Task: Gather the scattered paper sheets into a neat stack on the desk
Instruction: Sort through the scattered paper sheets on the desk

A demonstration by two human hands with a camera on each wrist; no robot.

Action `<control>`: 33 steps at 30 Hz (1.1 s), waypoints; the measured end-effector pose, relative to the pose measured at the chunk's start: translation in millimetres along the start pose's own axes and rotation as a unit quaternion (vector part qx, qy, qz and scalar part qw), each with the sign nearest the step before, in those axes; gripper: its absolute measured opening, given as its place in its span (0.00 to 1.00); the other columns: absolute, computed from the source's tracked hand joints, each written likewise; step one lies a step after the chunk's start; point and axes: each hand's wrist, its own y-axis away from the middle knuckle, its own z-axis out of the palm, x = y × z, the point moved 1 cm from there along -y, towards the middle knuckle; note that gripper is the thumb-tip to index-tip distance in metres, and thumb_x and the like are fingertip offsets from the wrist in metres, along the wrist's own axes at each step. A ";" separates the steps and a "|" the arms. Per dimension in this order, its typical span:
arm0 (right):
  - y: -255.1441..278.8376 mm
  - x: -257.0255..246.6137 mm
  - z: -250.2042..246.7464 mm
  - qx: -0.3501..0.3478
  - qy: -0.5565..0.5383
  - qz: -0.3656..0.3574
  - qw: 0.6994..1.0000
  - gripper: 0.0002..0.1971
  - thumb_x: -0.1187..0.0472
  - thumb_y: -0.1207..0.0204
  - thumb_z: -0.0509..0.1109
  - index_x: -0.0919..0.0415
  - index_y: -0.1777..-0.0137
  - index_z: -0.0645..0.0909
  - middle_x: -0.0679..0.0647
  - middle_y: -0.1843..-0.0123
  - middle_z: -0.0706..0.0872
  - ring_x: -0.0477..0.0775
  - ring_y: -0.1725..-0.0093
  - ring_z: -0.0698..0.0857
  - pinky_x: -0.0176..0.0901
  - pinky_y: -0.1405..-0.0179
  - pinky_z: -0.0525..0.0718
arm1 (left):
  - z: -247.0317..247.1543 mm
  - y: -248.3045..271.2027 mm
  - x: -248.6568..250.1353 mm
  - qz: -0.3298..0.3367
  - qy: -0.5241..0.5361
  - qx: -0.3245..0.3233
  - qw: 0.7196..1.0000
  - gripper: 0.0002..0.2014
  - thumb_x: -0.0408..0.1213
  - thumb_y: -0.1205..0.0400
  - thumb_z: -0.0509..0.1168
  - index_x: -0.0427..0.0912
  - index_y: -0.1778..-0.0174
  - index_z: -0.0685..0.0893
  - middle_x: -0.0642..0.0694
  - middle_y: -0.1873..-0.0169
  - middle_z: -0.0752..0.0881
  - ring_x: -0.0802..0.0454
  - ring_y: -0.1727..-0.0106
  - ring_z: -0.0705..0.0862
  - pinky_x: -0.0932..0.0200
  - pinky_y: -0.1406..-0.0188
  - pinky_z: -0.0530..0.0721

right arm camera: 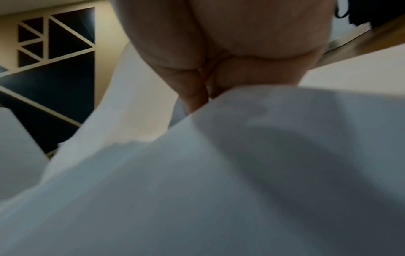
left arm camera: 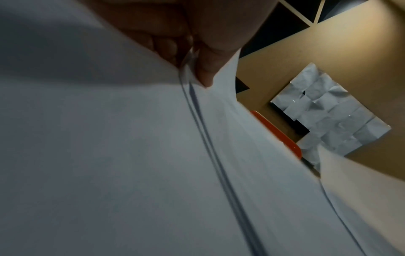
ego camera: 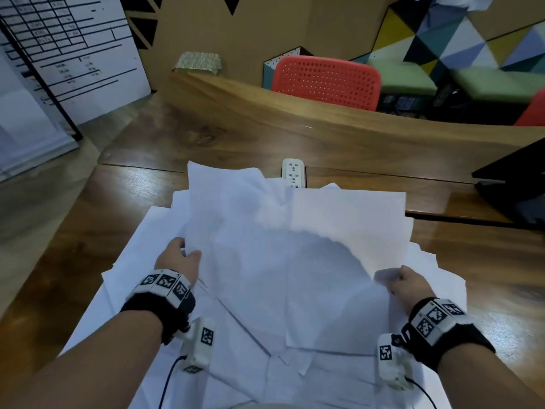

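Observation:
Several white paper sheets (ego camera: pixel 295 261) lie fanned and overlapping on the wooden desk (ego camera: pixel 132 202), some lifted and bowed between my hands. My left hand (ego camera: pixel 180 255) pinches the left edges of a bundle of sheets (left arm camera: pixel 197 121), thumb on top. At the right, my right hand (ego camera: pixel 404 280) grips the right edge of the lifted sheets (right arm camera: pixel 241 155); its fingertips are hidden under the paper. More loose sheets (ego camera: pixel 236 364) stay flat on the desk beneath my wrists.
A white power strip (ego camera: pixel 293 172) sits just beyond the papers. A black laptop (ego camera: pixel 513 184) stands at the right edge. A wooden divider (ego camera: pixel 295 119) crosses the desk, with a red chair (ego camera: pixel 324 81) behind it. A whiteboard (ego camera: pixel 65 54) stands at the left.

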 end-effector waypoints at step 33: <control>9.3 -23.4 32.8 0.039 -0.032 0.044 0.998 0.17 0.71 0.32 0.72 0.71 0.42 0.79 0.61 0.49 0.84 0.64 0.47 0.83 0.48 0.46 0.80 | -11.5 8.0 -28.7 -0.045 -0.005 -0.094 0.995 0.11 0.45 0.20 0.63 0.39 0.58 0.80 0.40 0.58 0.84 0.46 0.64 0.78 0.57 0.62 0.73</control>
